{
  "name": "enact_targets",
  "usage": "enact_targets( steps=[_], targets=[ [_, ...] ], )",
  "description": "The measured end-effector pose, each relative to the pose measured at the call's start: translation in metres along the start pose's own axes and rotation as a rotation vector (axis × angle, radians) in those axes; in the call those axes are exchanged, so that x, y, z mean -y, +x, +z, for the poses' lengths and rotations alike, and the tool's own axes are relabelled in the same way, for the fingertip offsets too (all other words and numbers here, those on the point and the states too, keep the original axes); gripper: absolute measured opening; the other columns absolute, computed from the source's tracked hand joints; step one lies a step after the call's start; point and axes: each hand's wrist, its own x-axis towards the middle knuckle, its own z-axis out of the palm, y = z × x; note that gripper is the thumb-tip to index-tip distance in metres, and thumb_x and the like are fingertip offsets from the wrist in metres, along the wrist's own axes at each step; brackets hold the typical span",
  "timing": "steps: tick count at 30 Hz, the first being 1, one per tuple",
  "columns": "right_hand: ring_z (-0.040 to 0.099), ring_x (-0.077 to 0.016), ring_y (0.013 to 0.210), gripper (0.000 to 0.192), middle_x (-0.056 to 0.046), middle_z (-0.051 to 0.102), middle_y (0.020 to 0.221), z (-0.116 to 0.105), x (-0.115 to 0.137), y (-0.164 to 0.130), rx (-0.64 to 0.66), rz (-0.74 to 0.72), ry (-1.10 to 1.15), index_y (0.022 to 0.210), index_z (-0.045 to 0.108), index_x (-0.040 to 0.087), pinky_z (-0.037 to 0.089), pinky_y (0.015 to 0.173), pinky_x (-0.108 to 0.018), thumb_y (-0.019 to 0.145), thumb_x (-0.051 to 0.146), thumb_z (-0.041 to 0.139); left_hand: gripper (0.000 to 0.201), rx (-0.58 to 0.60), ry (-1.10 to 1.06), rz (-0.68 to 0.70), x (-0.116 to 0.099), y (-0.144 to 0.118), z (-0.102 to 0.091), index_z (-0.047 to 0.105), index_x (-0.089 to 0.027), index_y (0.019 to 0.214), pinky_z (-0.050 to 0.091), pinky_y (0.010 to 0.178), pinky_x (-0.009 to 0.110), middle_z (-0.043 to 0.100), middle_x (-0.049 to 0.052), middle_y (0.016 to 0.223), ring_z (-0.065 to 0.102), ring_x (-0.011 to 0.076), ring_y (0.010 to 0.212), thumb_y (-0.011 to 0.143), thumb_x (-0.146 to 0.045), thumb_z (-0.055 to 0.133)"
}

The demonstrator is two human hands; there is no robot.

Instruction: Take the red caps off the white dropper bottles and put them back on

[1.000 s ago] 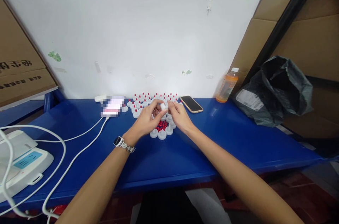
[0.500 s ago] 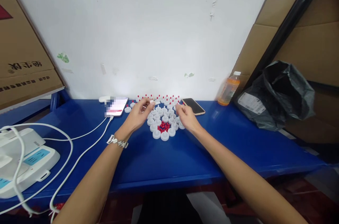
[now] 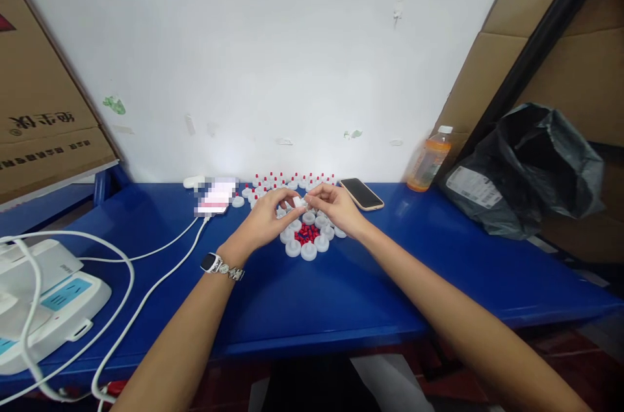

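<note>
My left hand [image 3: 272, 217], with a watch on the wrist, is closed on a white spout cap [image 3: 299, 202] between thumb and fingers. My right hand [image 3: 336, 205] meets it from the right, its thumb and index finger pinched at the spout end; what sits in that pinch is too small to make out. Below the hands, several white spout caps [image 3: 308, 251] ring a pile of small red tips [image 3: 307, 233] on the blue table [image 3: 312, 301]. Behind the hands stand more white caps with red tips [image 3: 257, 186] on their spouts, partly hidden by my fingers.
Left of the caps lies a plugged-in phone [image 3: 217, 196]; a dark-screened phone [image 3: 361, 193] lies to the right. An orange drink bottle [image 3: 429, 162] and a black plastic bag [image 3: 521, 171] stand farther right. A white power strip [image 3: 73, 308] with looping cables occupies the left.
My hands were apart and have come together over the caps. My right hand has moved left to the cap in my left hand. The view has shifted slightly.
</note>
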Motion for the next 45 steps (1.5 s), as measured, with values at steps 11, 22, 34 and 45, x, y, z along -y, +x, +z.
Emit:
enact_targets(
  steps=[11, 22, 34, 45],
  targets=[
    [0.064, -0.0158, 0.071, 0.012, -0.006, 0.073, 0.078, -0.012, -0.029, 0.08, -0.088, 0.019, -0.824, 0.081, 0.07, 0.017, 0.046, 0.068, -0.025, 0.078, 0.013, 0.058, 0.021, -0.117, 0.233, -0.118, 0.03, -0.001, -0.01, 0.063, -0.02, 0.096, 0.048, 0.084, 0.042, 0.068, 0.008, 0.098, 0.061, 0.0255, 0.095, 0.095, -0.035, 0.049],
    [0.062, -0.0186, 0.072, 0.018, -0.005, 0.07, 0.077, 0.005, -0.027, 0.085, -0.049, 0.003, -0.93, 0.095, 0.073, 0.019, 0.042, 0.069, -0.028, 0.083, 0.026, 0.061, 0.023, -0.205, 0.506, -0.216, 0.045, -0.003, -0.011, 0.067, -0.019, 0.107, 0.044, 0.091, 0.05, 0.062, 0.014, 0.11, 0.053, 0.0345, 0.108, 0.093, -0.03, 0.052],
    [0.055, -0.016, 0.075, 0.021, -0.002, 0.064, 0.083, 0.027, 0.005, 0.018, -0.04, -0.249, -0.655, 0.101, 0.065, 0.019, 0.041, 0.071, -0.028, 0.083, 0.029, 0.062, 0.015, -0.195, 0.357, -0.098, 0.028, 0.006, -0.005, 0.064, -0.02, 0.095, 0.044, 0.085, 0.041, 0.064, 0.008, 0.098, 0.057, 0.0267, 0.096, 0.095, -0.03, 0.054],
    [0.052, -0.0121, 0.058, 0.022, 0.003, 0.059, 0.065, 0.022, 0.001, -0.003, -0.018, -0.079, -0.022, 0.084, 0.054, 0.02, 0.039, 0.058, -0.026, 0.082, 0.038, 0.066, 0.02, -0.183, -0.065, 0.059, -0.009, 0.003, 0.008, 0.063, -0.02, 0.097, 0.047, 0.073, 0.03, 0.063, 0.006, 0.096, 0.058, 0.018, 0.089, 0.097, -0.036, 0.053]
  ],
)
